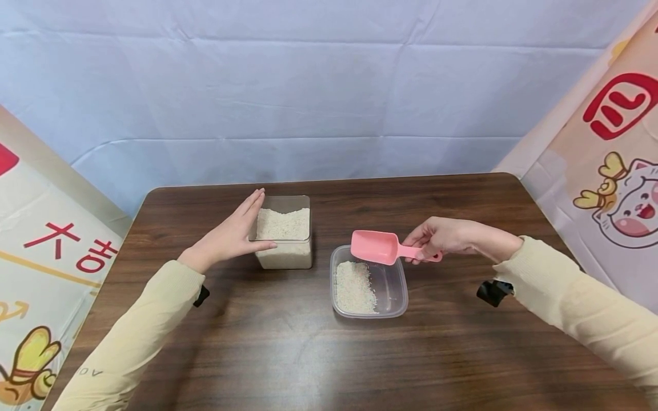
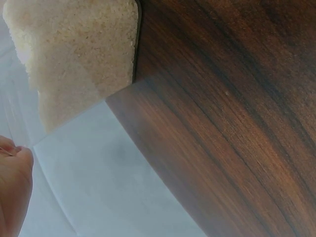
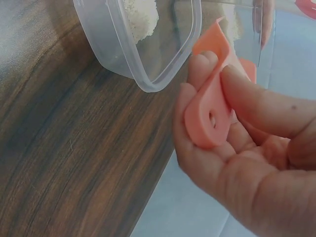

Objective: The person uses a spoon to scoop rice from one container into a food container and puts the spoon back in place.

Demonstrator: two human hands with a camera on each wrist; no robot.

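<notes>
My left hand (image 1: 228, 237) rests against the left side of a clear square container (image 1: 284, 240), its fingers straight and the thumb along the front. Pale rice (image 1: 283, 224) partly fills that container. With the right hand (image 1: 444, 235) I hold a pink scoop (image 1: 374, 246) by its handle, thumb on top. The scoop hovers over the back edge of a shallow clear plastic box (image 1: 394, 294), and no rice shows in its bowl. Rice (image 1: 353, 288) lies in the left part of the box. The right wrist view shows the fingers curled under the scoop handle (image 3: 212, 118).
Both containers stand on a dark brown wooden table (image 1: 288, 354), the square one to the left of the box. Behind the table hangs a pale blue cloth (image 1: 308, 103). Printed cloths (image 1: 581, 171) flank it on both sides.
</notes>
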